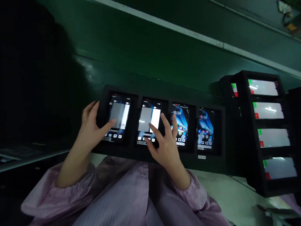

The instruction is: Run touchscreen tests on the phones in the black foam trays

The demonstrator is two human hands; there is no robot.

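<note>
In the black tray [131,152], the first phone [117,108] and second phone [146,110] from your left show app cards [156,119] beneath your spread left hand [90,128] and spread right hand [166,145], seemingly midway, while the third phone [182,117] and fourth phone [205,128], on home screens [206,121], look yet to be handled.

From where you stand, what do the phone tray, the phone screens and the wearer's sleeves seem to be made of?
Phone tray: matte black foam or plastic, perhaps; it looks dull, but I can't tell which.
Phone screens: probably smooth, glossy glass; a bright reflected streak crosses one of them.
Sleeves: pale purple cloth, likely thin, judging by the soft folds and gathered cuffs.
</note>
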